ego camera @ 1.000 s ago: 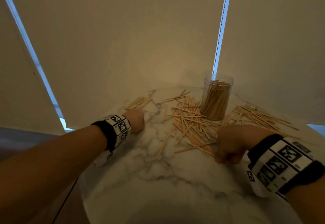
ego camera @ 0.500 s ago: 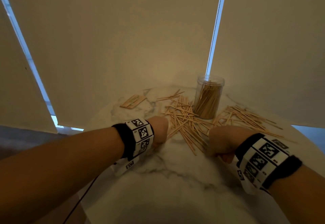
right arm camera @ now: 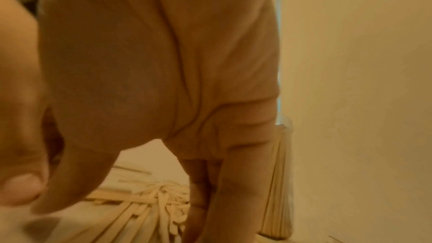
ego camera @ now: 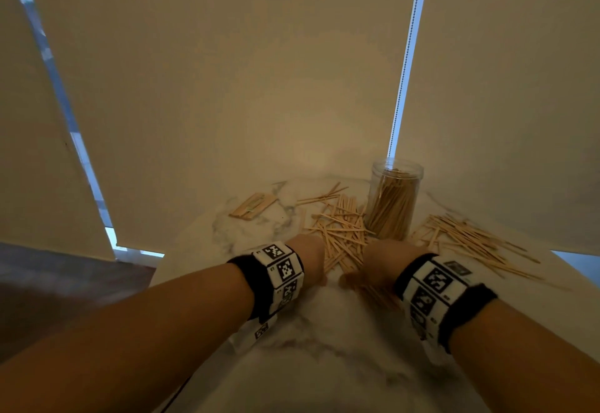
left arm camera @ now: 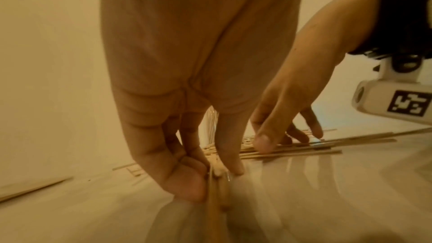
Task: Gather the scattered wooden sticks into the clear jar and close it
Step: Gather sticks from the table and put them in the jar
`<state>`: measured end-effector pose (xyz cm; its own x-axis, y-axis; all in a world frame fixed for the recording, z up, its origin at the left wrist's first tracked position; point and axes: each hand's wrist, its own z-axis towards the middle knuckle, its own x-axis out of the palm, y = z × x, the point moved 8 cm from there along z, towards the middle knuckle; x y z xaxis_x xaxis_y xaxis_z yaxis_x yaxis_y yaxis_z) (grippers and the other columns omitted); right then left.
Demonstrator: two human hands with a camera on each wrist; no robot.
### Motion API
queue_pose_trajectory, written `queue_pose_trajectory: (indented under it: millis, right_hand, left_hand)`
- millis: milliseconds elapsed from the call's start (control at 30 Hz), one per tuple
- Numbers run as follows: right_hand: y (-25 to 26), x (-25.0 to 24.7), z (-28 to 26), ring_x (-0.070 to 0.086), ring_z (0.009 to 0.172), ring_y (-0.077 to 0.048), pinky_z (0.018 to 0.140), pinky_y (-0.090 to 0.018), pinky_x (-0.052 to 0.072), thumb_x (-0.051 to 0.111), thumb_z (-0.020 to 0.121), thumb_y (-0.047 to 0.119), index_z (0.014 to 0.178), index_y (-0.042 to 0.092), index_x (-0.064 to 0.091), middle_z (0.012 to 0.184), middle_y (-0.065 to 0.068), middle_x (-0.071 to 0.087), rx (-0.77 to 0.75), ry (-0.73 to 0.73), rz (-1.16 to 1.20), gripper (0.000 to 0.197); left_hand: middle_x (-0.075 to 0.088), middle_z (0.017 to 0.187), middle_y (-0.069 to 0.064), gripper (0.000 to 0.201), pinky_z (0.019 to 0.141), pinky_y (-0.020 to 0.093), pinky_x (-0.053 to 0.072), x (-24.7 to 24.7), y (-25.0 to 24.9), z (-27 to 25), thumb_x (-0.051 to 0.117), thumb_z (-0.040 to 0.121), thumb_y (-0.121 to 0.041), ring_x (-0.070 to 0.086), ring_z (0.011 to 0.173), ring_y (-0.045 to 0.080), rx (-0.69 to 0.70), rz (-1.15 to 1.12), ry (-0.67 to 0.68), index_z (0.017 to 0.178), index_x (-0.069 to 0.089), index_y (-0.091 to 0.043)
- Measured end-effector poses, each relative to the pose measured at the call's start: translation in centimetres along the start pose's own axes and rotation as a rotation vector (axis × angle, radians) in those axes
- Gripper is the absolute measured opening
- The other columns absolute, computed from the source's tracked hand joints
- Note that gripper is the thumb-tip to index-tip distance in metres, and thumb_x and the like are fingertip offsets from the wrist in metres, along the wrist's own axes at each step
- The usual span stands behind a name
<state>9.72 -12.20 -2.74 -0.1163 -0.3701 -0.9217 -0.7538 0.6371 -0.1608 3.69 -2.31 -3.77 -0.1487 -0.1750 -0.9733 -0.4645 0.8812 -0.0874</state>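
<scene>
The clear jar [ego camera: 394, 198] stands upright and open at the back of the marble table [ego camera: 324, 364], holding many wooden sticks. Loose sticks [ego camera: 341, 234] lie heaped in front of it, and more sticks [ego camera: 467, 240] fan out to its right. My left hand [ego camera: 308, 258] is at the heap's left edge; in the left wrist view its thumb and fingers [left arm camera: 187, 186] pinch a few sticks [left arm camera: 216, 200] against the table. My right hand [ego camera: 370, 261] is at the heap's right edge, its straight, spread fingers [left arm camera: 264, 141] pressing on flat sticks. No lid shows.
A small bundle of wider flat sticks [ego camera: 253, 206] lies at the back left of the table. Closed roller blinds [ego camera: 259, 88] hang right behind the table, with a bead chain [ego camera: 406, 65] above the jar. The table's left edge [ego camera: 168, 269] drops to dark floor.
My left hand has moved right from the table's left side into the stick heap. The right hand has closed in too, and the sticks between them are pushed into a tighter heap.
</scene>
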Motion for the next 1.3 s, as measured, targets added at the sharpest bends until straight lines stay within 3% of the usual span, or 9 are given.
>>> queue_pose_trajectory:
  millis: [167, 333, 433, 567, 667, 767, 900, 1100, 1300]
  right_hand:
    - [1.5, -0.7, 0.7, 0.06, 0.086, -0.021, 0.075, -0.029, 0.048, 0.064, 0.092, 0.041, 0.116, 0.007, 0.07, 0.105, -0.008, 0.069, -0.083, -0.005, 0.03, 0.042]
    - [1.6, -0.2, 0.5, 0.065, 0.097, -0.023, 0.079, -0.029, 0.049, 0.063, 0.095, 0.028, 0.118, 0.007, 0.068, 0.115, -0.009, 0.069, -0.126, 0.019, -0.023, 0.032]
    - [1.0, 0.5, 0.5, 0.056, 0.086, -0.021, 0.072, -0.027, 0.042, 0.058, 0.095, 0.022, 0.116, 0.007, 0.068, 0.099, -0.008, 0.062, -0.106, 0.013, -0.024, 0.027]
    - [0.3, 0.1, -0.4, 0.05, 0.065, -0.017, 0.053, -0.024, 0.041, 0.054, 0.095, 0.014, 0.111, 0.005, 0.067, 0.078, -0.004, 0.053, -0.071, 0.022, 0.019, 0.022]
    - [-0.6, -0.9, -0.7, 0.057, 0.071, -0.021, 0.059, -0.026, 0.045, 0.061, 0.091, 0.013, 0.107, 0.001, 0.069, 0.086, -0.008, 0.064, -0.109, 0.011, 0.134, 0.021]
    - [-1.9, -2.5, -0.6, 0.071, 0.082, -0.031, 0.076, -0.04, 0.06, 0.065, 0.09, 0.015, 0.1, 0.0, 0.072, 0.092, -0.015, 0.073, -0.115, -0.068, 0.484, 0.019]
    - [-2.8, -4.9, 0.0, 0.074, 0.076, -0.032, 0.075, -0.052, 0.06, 0.066, 0.087, 0.015, 0.087, -0.001, 0.07, 0.081, -0.017, 0.074, -0.197, -0.302, 0.783, 0.016]
    - [-1.9, -5.9, -0.4, 0.073, 0.062, -0.019, 0.068, -0.042, 0.063, 0.06, 0.093, 0.016, 0.087, 0.012, 0.072, 0.07, -0.007, 0.073, -0.232, -0.51, 0.862, 0.014]
    - [-0.6, -4.4, -1.6, 0.068, 0.064, -0.014, 0.069, -0.033, 0.056, 0.073, 0.086, 0.043, 0.079, 0.011, 0.074, 0.071, -0.003, 0.074, -0.184, -0.372, 0.668, 0.032]
  left_hand:
    - [0.061, 0.084, 0.008, 0.025, 0.073, 0.03, 0.049, -0.2, -1.4, -0.4, 0.068, 0.091, -0.021, 0.061, 0.086, 0.024, 0.027, 0.133, 0.021, 0.108, 0.07, -0.003]
    - [0.049, 0.062, 0.0, 0.031, 0.064, 0.031, 0.049, -0.1, -0.6, -0.8, 0.065, 0.094, -0.028, 0.051, 0.059, 0.016, 0.003, 0.125, 0.118, 0.072, 0.062, -0.007]
    - [0.045, 0.064, -0.001, 0.033, 0.063, 0.027, 0.04, -1.3, 0.0, -1.1, 0.051, 0.102, -0.027, 0.048, 0.063, 0.018, 0.002, 0.063, 0.112, 0.1, 0.069, 0.001]
    - [0.052, 0.069, 0.002, 0.036, 0.052, 0.022, 0.043, -0.3, 2.2, 0.1, 0.037, 0.105, -0.018, 0.05, 0.056, 0.013, -0.09, -0.331, 0.101, 0.076, 0.054, -0.008]
    - [0.049, 0.068, 0.006, 0.03, 0.053, 0.026, 0.036, 0.5, 2.9, 1.1, 0.034, 0.102, -0.018, 0.041, 0.052, 0.017, -0.133, -0.78, 0.094, 0.077, 0.046, -0.01]
    - [0.035, 0.063, 0.001, 0.039, 0.049, 0.025, 0.025, -0.5, 2.2, 1.3, 0.038, 0.101, -0.049, 0.027, 0.052, 0.015, -0.134, -1.06, 0.01, 0.093, 0.05, -0.013]
    - [0.051, 0.078, 0.006, 0.118, 0.062, 0.033, 0.036, -1.8, 0.1, 2.3, 0.038, 0.05, -0.104, 0.041, 0.063, 0.02, -0.028, -1.073, -0.05, 0.117, 0.065, -0.011]
    - [0.072, 0.096, 0.011, 0.042, 0.073, 0.035, 0.044, -4.1, -1.9, 2.4, 0.04, 0.101, -0.054, 0.067, 0.087, 0.03, 0.097, -1.186, -0.311, 0.098, 0.066, -0.02]
    - [0.064, 0.079, 0.004, 0.049, 0.08, 0.039, 0.044, -5.2, 1.0, 1.8, 0.032, 0.107, -0.044, 0.055, 0.073, 0.019, -0.011, -1.401, -0.526, 0.076, 0.058, -0.017]
